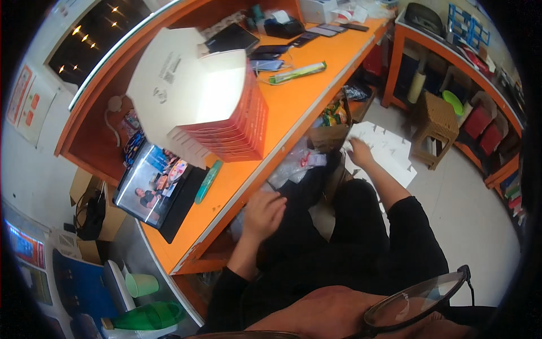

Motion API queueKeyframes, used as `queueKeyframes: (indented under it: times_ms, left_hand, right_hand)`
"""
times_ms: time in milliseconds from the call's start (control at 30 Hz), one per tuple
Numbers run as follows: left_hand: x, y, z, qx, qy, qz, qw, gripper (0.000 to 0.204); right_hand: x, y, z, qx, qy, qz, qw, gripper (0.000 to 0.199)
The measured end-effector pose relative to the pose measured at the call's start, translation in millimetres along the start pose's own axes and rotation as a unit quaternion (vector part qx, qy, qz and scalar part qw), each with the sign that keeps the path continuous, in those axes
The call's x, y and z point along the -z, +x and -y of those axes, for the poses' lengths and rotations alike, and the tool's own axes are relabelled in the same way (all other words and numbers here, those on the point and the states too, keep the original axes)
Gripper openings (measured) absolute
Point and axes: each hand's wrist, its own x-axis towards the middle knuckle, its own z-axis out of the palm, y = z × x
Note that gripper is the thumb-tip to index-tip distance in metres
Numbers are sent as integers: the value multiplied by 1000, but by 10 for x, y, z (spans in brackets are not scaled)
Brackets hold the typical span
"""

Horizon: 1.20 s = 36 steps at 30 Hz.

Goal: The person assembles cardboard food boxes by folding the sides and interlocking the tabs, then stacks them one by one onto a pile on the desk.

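My left hand hovers just below the edge of the orange counter, fingers curled loosely and holding nothing that I can see, next to crumpled clear plastic. My right hand reaches down and forward to a heap of flat white cardboard cut-outs on the floor, fingers spread on top of them. A stack of folded red-and-white cartons stands on the counter ahead of me.
A tablet showing a video leans at the counter's left end, a green pen beside it. Phones and a green-white tube lie farther along. A wicker stool and orange shelves stand to the right. Green cups sit lower left.
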Motion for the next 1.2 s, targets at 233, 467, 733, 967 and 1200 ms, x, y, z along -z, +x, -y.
queueKeyframes:
  times_ms: [233,467,733,967,1200]
  left_hand:
    - [-778,-1515,-320,486,-44,433,758,119]
    - [-1008,-1006,-302,547,-13,445,709,137]
    - [-1062,-712,-283,548,15,489,679,140]
    - [-1049,-870,-238,550,1,473,689,143]
    - [-1027,-876,-249,532,3,451,717,139]
  right_hand:
    - [-747,-1082,-1123,-220,-83,284,930,77]
    - [-815,-1082,-1168,-229,-65,219,946,62]
    - [-675,-1112,-1112,-213,-64,268,937,78]
    - [-548,-1205,-1334,-194,53,234,951,38]
    - [-349,-1323,-1172,-225,231,-49,945,27]
